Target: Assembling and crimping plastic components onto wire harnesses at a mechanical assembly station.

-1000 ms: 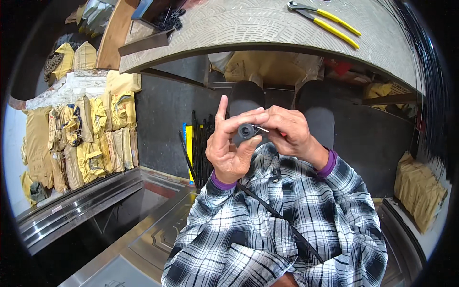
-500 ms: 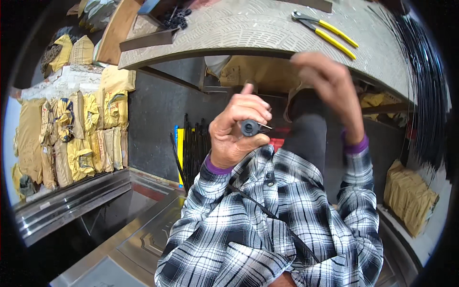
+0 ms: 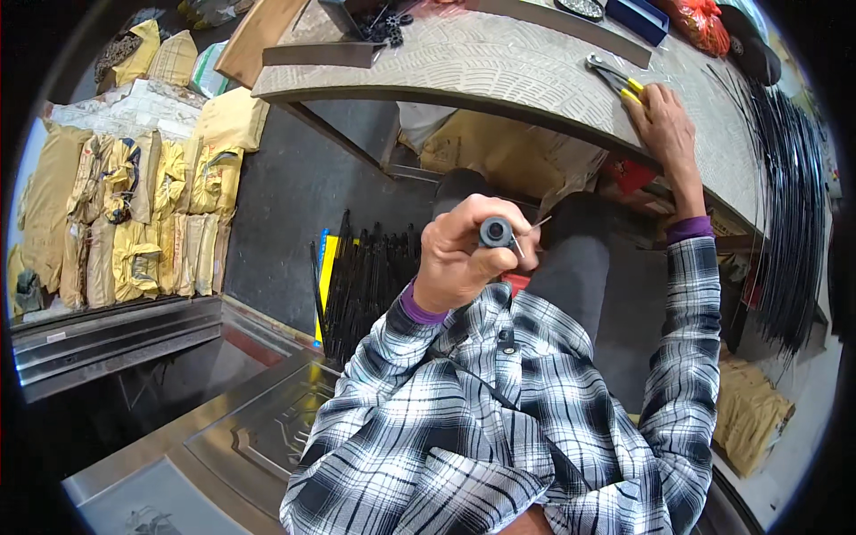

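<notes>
My left hand is closed around a dark part with a round, hollow end, held above my lap with the hole facing up. A thin metal pin or wire sticks out beside it, and my fingers hide the rest. On the bench, my right hand has its fingers curled over the yellow handles of the cutting pliers. The metal jaws point to the far left, while the handle ends are covered by my hand.
The patterned bench top carries a metal bar, small black parts and a blue box. Long black rods hang over its right end. More black rods stand left of my legs, near wrapped packages.
My right hand has moved from above the bench edge out to the pliers and closed on their handles. The left hand still holds the dark part. The view has shifted.
</notes>
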Available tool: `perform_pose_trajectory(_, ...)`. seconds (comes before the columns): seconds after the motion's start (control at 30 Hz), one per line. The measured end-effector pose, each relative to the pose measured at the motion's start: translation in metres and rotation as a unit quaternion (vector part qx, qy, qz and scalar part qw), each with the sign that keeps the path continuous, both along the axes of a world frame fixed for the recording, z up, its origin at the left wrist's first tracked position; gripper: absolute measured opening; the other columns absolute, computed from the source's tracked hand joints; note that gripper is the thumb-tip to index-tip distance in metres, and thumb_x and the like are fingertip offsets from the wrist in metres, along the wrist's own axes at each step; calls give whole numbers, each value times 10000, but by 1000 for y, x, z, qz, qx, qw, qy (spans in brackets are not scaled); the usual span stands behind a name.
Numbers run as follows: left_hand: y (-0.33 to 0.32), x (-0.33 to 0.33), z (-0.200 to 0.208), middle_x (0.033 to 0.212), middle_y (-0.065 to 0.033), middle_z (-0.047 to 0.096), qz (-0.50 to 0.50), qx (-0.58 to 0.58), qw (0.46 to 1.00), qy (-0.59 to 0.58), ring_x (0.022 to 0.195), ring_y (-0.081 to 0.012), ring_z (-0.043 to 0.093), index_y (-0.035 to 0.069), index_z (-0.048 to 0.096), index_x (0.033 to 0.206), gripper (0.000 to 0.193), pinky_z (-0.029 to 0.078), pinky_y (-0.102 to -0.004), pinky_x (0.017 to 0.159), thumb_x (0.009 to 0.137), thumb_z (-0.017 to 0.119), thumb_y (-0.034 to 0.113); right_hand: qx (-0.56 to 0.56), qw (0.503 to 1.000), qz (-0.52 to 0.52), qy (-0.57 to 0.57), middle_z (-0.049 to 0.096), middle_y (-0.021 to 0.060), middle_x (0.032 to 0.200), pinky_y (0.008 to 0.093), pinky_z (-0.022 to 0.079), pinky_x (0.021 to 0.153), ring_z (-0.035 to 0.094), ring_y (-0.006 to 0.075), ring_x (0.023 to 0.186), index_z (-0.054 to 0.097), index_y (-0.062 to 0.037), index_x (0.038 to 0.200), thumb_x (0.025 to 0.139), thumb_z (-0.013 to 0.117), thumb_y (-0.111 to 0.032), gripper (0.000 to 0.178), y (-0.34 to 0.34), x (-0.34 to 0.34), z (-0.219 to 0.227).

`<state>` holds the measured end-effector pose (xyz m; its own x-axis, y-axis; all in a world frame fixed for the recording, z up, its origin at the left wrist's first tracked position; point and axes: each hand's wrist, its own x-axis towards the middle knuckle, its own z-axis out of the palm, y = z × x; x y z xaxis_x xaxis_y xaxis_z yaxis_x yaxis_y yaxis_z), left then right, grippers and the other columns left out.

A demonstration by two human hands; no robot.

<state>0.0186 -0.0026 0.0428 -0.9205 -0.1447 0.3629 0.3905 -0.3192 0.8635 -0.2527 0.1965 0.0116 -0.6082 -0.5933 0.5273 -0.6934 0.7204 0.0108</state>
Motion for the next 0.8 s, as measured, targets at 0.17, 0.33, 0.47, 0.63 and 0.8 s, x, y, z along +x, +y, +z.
perform_pose_trajectory(0.17, 3, 1, -9, 711, -44, 432, 46, -46, 997, -29, 583, -78, 364, -32, 469, 953, 591, 312, -227, 529, 856, 408, 548, -298, 900, 48, -314, 557, 43, 723, 281, 422, 557, 528, 140, 616, 546, -27, 890, 878, 498, -256, 235, 10, 55, 18)
perform_pose_trajectory(0.33, -1, -6, -3, 795, -57, 468, -10, -43, 995, -87, 675, -88, 423, -48, 498, 929, 647, 337, -210, 604, 844, 388, 584, -114, 947, 235, -185, 471, 153, 1105, 329, 408, 855, 485, 275, 1034, 573, -28, 1028, 727, 572, 58, 312, -11, 163, 76)
perform_pose_trajectory(0.47, 4, -12, -10, 637, -23, 472, 76, -93, 992, -36, 544, -76, 466, -4, 517, 841, 578, 356, -200, 496, 878, 362, 551, 73, 988, 113, 69, 427, 77, 1201, 407, 301, 1000, 423, 226, 1147, 571, -138, 1154, 766, 600, -33, 403, -17, 162, 97)
perform_pose_trajectory(0.63, 8, -7, -3, 646, -13, 513, 97, -126, 982, -100, 548, -46, 434, 13, 477, 836, 613, 319, -172, 475, 832, 367, 617, 98, 937, 106, 319, 416, -39, 1212, 468, 184, 1055, 426, 113, 1144, 491, -239, 1185, 754, 658, -234, 462, -20, 147, 81)
perform_pose_trajectory(0.8, 21, -8, -3, 657, 6, 493, 199, -175, 957, -115, 542, -30, 426, 17, 483, 861, 615, 313, -162, 451, 835, 350, 617, 44, 937, 117, 325, 447, -28, 1157, 469, 171, 1059, 487, 139, 1070, 271, -174, 1223, 677, 758, -233, 733, -24, 154, 53)
